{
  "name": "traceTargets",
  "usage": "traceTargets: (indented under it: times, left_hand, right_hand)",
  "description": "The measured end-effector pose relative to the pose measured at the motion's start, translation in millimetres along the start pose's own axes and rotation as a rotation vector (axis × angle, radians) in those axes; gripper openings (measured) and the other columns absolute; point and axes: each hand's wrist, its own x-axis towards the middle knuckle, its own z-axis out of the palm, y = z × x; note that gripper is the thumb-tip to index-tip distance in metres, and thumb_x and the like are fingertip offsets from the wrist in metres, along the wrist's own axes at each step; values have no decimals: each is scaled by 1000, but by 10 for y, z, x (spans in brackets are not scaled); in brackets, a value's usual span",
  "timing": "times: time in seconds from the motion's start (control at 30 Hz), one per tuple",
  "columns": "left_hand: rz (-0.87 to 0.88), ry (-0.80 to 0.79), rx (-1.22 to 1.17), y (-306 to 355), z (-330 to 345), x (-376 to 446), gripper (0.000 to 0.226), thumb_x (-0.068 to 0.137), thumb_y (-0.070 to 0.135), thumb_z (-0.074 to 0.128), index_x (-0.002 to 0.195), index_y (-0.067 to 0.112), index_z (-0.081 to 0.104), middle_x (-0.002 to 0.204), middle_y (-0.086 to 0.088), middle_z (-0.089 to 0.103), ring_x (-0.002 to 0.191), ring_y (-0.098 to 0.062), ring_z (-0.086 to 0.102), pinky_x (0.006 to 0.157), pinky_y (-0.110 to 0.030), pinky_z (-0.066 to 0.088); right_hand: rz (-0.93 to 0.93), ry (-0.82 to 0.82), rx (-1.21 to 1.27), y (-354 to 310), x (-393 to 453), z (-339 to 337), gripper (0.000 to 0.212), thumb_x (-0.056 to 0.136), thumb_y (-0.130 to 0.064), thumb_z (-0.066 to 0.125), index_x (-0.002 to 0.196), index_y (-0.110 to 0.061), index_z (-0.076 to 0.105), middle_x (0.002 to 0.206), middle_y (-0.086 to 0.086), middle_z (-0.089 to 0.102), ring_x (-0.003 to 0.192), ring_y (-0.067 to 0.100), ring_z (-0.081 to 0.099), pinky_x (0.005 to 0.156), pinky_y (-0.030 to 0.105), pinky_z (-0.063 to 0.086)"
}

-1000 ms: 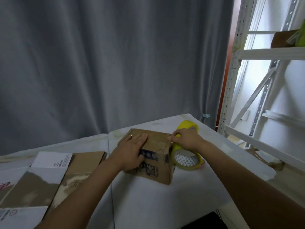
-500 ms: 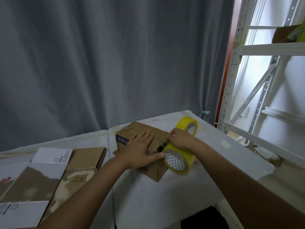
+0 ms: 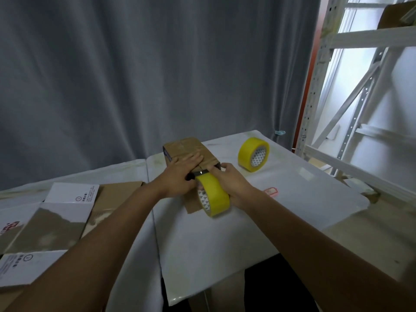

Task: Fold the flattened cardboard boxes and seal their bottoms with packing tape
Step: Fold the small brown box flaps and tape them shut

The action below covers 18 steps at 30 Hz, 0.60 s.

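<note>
A small brown cardboard box (image 3: pixel 183 146) stands on the white table (image 3: pixel 304 199), its closed flaps facing up. My left hand (image 3: pixel 180 174) presses flat on those flaps with straight fingers. My right hand (image 3: pixel 233 184) grips a yellow tape roll (image 3: pixel 215 197) at the box's near edge, the roll hanging in front of the box's near side. A short dark strip with a bright glint (image 3: pixel 199 173) sits between the two hands above the roll; what it is I cannot tell. The box's near face is mostly hidden by the roll and hands.
A second yellow tape roll (image 3: pixel 254 156) stands on edge to the right of the box. Flattened cardboard boxes (image 3: pixel 56 221) lie at the left. A small pink label (image 3: pixel 271 192) lies on the table. A white metal shelf (image 3: pixel 360 109) rises at the right, a grey curtain behind.
The box has turned so that its short side faces me. My right hand has drawn the roll toward me over the near edge. My left hand has stayed flat on top.
</note>
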Motion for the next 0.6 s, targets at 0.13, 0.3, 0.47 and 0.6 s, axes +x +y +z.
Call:
traceTargets:
  times: [0.13,0.3,0.47,0.6]
  left_hand:
    - [-85,-76,-261,0,-121,-3,82,73,30,34,154,29,21,162,6,12,149,-16,4,122,-42,0]
    - [-8,-46,-202,1,-80,-7,51,102,34,14,152,30,25,162,8,13,149,-9,8,122,-39,-3]
    - [-15,-38,-135,19,-68,4,62,93,41,7,152,30,24,161,9,14,148,-9,9,121,-36,-4]
    - [-8,-7,-136,-16,-29,23,54,100,35,9,150,32,29,161,9,17,148,-9,11,121,-35,-5]
  right_hand:
    - [45,54,79,144,-67,-53,65,82,-58,62,119,-5,51,113,8,63,104,24,63,97,47,50]
    - [63,-240,141,174,-197,-59,23,97,-31,53,99,-10,63,84,17,71,73,29,69,80,44,55]
    - [-80,-229,105,195,-297,-119,24,99,-25,52,95,-5,63,79,17,70,65,25,68,72,37,58]
    - [-27,-188,47,326,-352,-105,31,97,-31,55,90,-3,65,77,19,70,67,29,68,78,45,56]
